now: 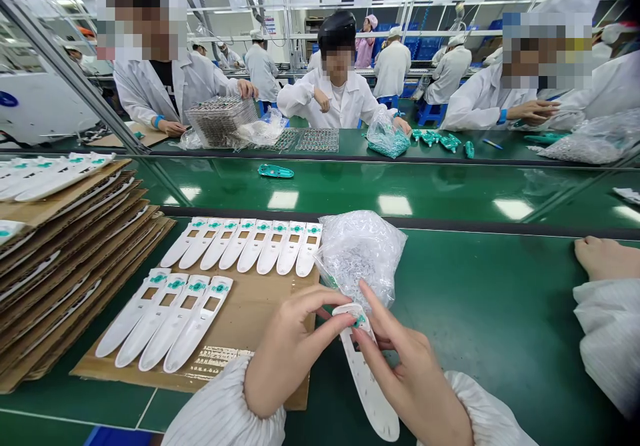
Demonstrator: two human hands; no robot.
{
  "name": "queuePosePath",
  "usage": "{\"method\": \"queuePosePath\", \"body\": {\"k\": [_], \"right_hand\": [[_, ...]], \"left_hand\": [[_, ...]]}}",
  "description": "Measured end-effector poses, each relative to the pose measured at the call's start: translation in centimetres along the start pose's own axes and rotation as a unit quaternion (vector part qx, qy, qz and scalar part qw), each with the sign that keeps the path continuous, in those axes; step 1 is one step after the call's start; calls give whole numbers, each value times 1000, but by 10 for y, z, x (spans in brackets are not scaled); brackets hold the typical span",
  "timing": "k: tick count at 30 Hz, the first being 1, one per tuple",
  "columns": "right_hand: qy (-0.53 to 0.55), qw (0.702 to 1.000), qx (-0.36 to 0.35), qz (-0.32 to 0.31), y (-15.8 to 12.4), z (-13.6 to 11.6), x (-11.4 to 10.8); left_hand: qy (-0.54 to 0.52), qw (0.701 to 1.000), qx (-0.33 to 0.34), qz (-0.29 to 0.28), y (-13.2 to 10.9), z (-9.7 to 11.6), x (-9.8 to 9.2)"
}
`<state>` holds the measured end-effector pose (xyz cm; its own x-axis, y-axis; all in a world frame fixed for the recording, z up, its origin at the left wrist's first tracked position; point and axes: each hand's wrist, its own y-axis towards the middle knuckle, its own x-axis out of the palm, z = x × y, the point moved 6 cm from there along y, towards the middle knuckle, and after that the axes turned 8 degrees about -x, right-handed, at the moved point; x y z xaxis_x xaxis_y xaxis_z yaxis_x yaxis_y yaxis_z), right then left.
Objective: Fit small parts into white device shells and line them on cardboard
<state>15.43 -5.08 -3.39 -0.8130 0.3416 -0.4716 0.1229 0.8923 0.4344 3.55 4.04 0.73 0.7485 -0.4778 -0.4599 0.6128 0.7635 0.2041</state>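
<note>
Both of my hands hold one long white plastic shell [373, 393] below the clear bag, its narrow window end up and its rounded end towards me. My left hand [295, 339] pinches the upper end from the left, thumb near a small green part [359, 321]. My right hand [405, 366] grips the same end from the right, thumb on the green part and index finger stretched towards the bag. An open clear bag [363, 253] of small transparent pieces lies just beyond my fingers. Similar white shells [260, 249] with green parts lie in two rows on cardboard [270, 299] at the left.
Stacked cardboard sheets [75, 279] with more shells rise at the far left. A green conveyor [330, 193] carries a green part [276, 171]. Co-workers in white coats sit opposite, with bags and trays before them. Another person's hand [607, 258] rests at the right edge.
</note>
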Motion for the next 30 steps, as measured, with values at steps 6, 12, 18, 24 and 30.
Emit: {"method": "queuePosePath", "body": {"k": [6,12,18,24,30], "right_hand": [[53,998,30,22,-2,-1,3],[41,998,39,39,-1,-1,2],[50,998,31,29,0,-3,5],[32,999,29,20,1,-5,3],[38,999,31,15,0,-5,4]], "left_hand": [[75,987,120,80,-14,15,-1],[152,972,148,103,-20,16,2],[182,964,156,112,-23,18,5],[240,944,189,128,-30,20,13],[226,951,156,145,-31,19,11]]}}
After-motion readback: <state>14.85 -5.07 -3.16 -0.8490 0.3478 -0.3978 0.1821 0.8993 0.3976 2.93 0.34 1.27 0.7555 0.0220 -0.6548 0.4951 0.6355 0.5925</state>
